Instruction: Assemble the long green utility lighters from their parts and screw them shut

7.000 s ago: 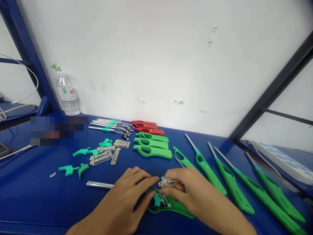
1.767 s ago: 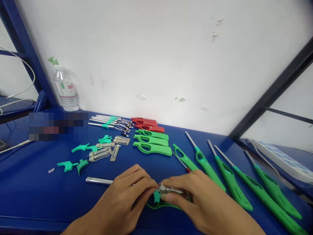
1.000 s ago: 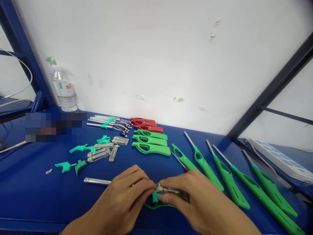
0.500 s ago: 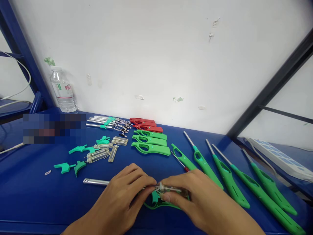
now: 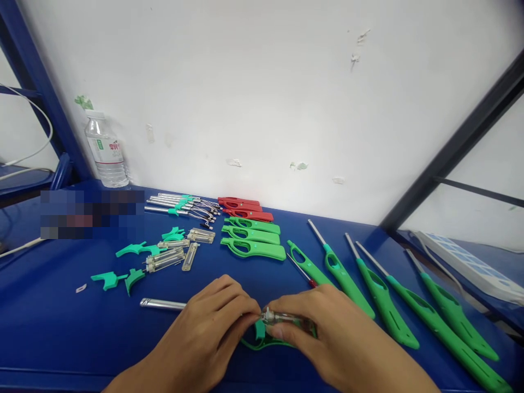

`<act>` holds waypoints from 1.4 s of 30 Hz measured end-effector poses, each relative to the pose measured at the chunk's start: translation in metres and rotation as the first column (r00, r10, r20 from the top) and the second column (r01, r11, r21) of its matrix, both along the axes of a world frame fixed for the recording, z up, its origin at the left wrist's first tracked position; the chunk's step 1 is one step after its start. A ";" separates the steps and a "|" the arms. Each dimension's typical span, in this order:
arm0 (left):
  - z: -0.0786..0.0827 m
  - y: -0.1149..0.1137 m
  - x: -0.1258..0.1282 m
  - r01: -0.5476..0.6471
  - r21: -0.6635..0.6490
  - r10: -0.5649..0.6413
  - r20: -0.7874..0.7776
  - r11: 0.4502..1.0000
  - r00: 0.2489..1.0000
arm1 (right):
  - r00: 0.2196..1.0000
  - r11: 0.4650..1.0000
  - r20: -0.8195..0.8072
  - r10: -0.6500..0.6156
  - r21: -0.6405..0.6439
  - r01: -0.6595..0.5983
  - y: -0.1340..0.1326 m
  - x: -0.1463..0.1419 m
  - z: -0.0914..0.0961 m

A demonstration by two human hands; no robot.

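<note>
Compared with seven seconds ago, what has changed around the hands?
The right hand has brought the clear tank down, closer over the green handle, its tip now right by the left hand. Nothing was picked up or let go. The silver tube, long lighters and bottle stayed put.

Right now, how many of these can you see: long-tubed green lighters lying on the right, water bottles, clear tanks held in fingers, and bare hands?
Long-tubed green lighters on the right: 4
Water bottle: 1
Clear tank held: 1
Bare hands: 2
Total: 8
</note>
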State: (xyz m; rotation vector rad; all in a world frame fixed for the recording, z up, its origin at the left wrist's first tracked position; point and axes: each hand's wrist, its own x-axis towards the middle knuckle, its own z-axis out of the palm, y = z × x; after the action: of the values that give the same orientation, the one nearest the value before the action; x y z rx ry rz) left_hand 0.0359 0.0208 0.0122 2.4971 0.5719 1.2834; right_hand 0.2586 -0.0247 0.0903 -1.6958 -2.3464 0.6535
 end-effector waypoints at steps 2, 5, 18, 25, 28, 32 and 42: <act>0.000 0.000 -0.001 0.005 0.001 -0.005 0.003 1.000 1.000 | 1.000 1.000 0.000 0.005 0.012 -0.005 -0.001 0.000 -0.001; 0.001 0.000 -0.002 0.011 0.001 -0.011 0.002 1.000 1.000 | 1.000 1.000 0.007 0.004 0.015 -0.004 -0.001 0.000 -0.002; 0.003 0.001 -0.002 0.011 0.037 -0.012 0.033 0.999 0.999 | 1.000 0.999 0.013 0.020 0.041 -0.020 0.000 -0.002 -0.004; 0.004 0.001 0.000 -0.012 0.006 0.011 0.044 1.000 0.999 | 1.000 1.000 -0.016 -0.007 0.029 0.008 0.001 -0.003 -0.002; 0.006 -0.002 0.001 -0.025 -0.009 0.025 0.023 1.000 0.999 | 0.997 0.997 -0.060 -0.044 0.063 0.047 0.001 0.002 -0.003; 0.002 -0.004 0.000 -0.091 0.004 0.091 -0.029 0.996 0.995 | 0.998 0.995 -0.019 -0.063 0.076 0.065 0.001 0.013 -0.008; -0.007 -0.004 -0.003 -0.050 -0.081 0.033 -0.199 0.995 0.979 | 0.977 0.976 -0.023 -0.212 -0.053 0.211 0.008 0.023 -0.012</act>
State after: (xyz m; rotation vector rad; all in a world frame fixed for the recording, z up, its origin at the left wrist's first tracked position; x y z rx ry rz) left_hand 0.0330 0.0164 0.0051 2.5702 0.7127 1.0073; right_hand 0.2812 -0.0169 0.0781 -1.9103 -2.1074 0.6975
